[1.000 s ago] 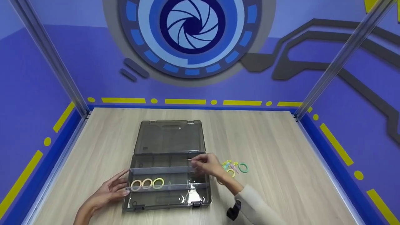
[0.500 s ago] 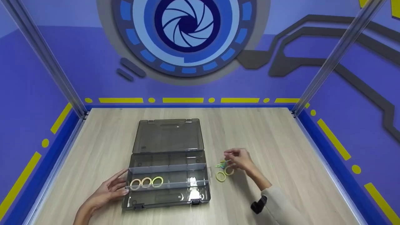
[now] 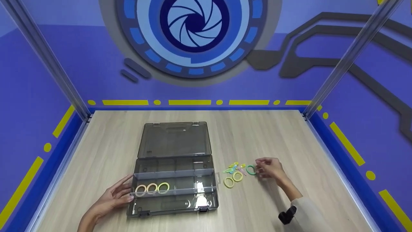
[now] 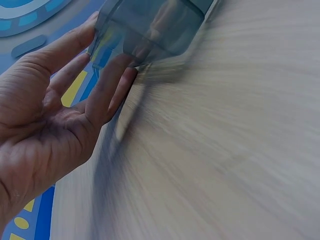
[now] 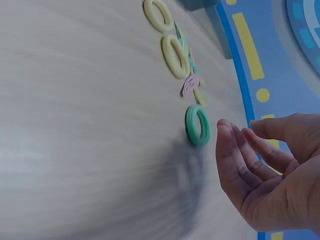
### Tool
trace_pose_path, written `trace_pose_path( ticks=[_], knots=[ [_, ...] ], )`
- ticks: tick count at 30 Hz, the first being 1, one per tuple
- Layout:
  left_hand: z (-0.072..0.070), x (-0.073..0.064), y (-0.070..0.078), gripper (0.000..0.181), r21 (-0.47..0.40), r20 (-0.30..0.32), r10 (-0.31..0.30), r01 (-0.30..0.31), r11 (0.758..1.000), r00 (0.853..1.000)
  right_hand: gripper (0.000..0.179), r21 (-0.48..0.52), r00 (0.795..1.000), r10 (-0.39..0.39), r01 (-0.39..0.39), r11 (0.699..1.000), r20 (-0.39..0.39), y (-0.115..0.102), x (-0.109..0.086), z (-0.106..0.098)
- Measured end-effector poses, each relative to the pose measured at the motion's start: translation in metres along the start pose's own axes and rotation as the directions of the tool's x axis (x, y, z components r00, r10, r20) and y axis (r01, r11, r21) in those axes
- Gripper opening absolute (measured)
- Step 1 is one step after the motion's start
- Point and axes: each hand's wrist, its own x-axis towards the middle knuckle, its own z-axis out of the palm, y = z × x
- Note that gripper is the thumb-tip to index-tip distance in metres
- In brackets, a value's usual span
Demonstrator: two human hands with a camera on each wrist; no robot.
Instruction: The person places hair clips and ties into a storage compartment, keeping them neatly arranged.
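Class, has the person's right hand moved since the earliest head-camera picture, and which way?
Yes. Judged against the open compartment box, the right hand has moved rightward, from over the box's right side to beside the green ring.

Wood-grain table, open case, rings, clips

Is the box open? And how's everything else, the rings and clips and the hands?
See-through grey plastic box: open, lid folded back.
Three peach and yellow rings: inside the box.
Two pale-yellow rings: outside it.
Round green ring: outside, not held.
Small colourful plastic clips: lying loose outside.
Left hand: touching the box.
Right hand: empty.
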Motion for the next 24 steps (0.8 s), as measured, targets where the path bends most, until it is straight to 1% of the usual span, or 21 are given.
trace_pose_path(
  ticks=[4, 9, 11, 14, 19, 22, 24],
  knots=[
    [-0.001, -0.001, -0.001, 0.088, -0.003, 0.007, -0.011, 0.011, 1.0, 1.0, 0.036, -0.01, 1.0, 0.003, -0.003, 1.0, 0.012, 0.011, -0.001, -0.005],
    [-0.003, 0.001, 0.001, 0.088, 0.015, 0.008, 0.012, -0.012, 1.0, 1.0, 0.036, 0.012, 0.999, 0.01, -0.011, 1.0, 0.046, 0.022, 0.002, -0.004],
    [-0.003, 0.001, 0.002, 0.088, 0.017, 0.001, 0.01, -0.01, 1.0, 1.0, 0.037, 0.023, 0.997, 0.002, -0.003, 1.0, 0.073, 0.027, 0.006, -0.003],
    [-0.002, 0.001, 0.002, 0.088, 0.015, -0.001, 0.006, -0.006, 1.0, 1.0, 0.04, 0.031, 0.996, -0.018, 0.015, 0.999, 0.089, 0.031, 0.01, 0.0],
    [-0.001, 0.001, 0.001, 0.089, 0.003, -0.004, -0.004, 0.004, 1.0, 1.0, 0.038, -0.021, 0.997, -0.051, 0.052, 0.998, 0.052, 0.031, 0.012, 0.007],
    [-0.002, 0.002, 0.0, 0.088, 0.006, -0.003, 0.0, 0.0, 1.0, 1.0, 0.032, -0.07, 0.997, -0.069, 0.07, 0.995, 0.028, 0.028, 0.01, 0.011],
    [-0.003, 0.002, -0.001, 0.088, -0.001, 0.008, 0.014, -0.014, 1.0, 1.0, 0.026, -0.096, 0.997, -0.076, 0.076, 0.992, 0.009, 0.027, 0.01, 0.013]
  ],
)
